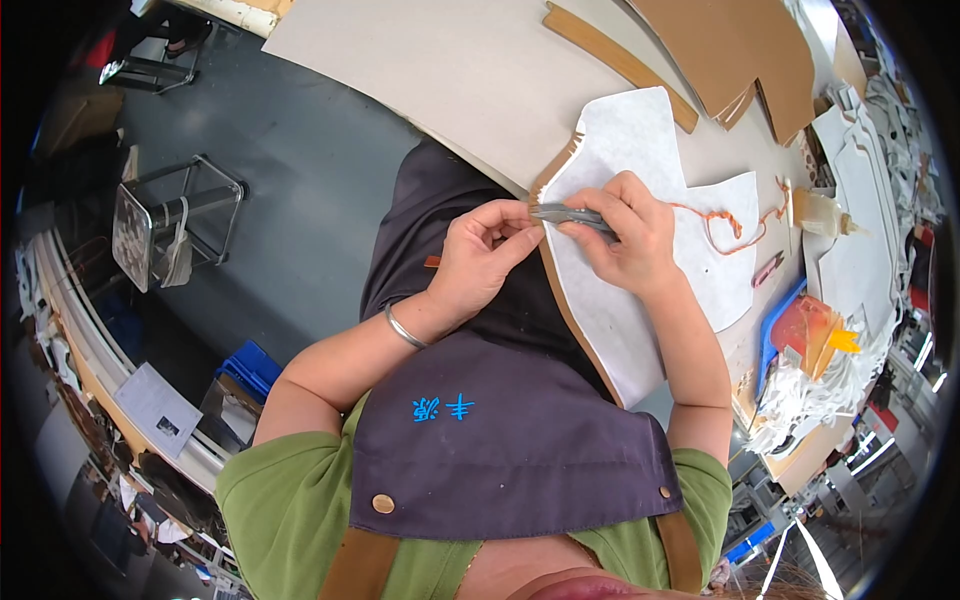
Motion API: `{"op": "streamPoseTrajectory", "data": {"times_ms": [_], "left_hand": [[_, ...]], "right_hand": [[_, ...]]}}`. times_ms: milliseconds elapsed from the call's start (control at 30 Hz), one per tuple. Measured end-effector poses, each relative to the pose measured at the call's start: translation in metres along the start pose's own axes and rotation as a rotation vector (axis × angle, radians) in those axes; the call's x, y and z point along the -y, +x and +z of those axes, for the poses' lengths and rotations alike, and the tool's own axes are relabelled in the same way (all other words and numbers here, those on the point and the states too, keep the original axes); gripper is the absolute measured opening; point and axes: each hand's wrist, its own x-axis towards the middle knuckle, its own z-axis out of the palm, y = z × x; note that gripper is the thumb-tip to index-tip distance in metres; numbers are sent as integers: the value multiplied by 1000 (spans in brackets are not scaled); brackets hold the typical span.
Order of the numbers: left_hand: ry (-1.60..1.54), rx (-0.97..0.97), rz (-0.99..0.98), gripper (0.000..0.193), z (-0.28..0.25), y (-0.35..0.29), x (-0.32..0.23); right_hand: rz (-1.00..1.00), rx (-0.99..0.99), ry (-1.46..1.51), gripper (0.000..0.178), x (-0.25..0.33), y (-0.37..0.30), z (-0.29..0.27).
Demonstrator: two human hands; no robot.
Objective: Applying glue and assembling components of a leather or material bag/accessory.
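A white, irregularly cut sheet piece (640,130) with a brown strip along its curved left edge (566,300) lies partly on the table and partly over my lap. Small cuts show in that edge near its upper end. My right hand (632,235) is closed around small grey metal snips (575,215), whose tips meet the brown edge. Just left of the tips, my left hand (487,248) pinches the same edge between thumb and fingers. The blades' exact position on the material is partly hidden by my fingers.
An orange cord (735,232) trails over the white piece toward a glue bottle (822,213). Pink-handled snips (768,268) lie beside a blue tray (778,335). Farther back are a wooden strip (625,62) and brown sheets (735,50). A stool (140,235) stands left.
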Motion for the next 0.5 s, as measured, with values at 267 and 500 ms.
{"op": "streamPoseTrajectory", "data": {"times_ms": [267,500], "left_hand": [[-1,26,-5,13,-1,0,1],[-15,39,-7,12,-2,0,2]], "right_hand": [[20,18,-12,24,1,0,1],[37,17,40,24,-2,-1,4]]}}
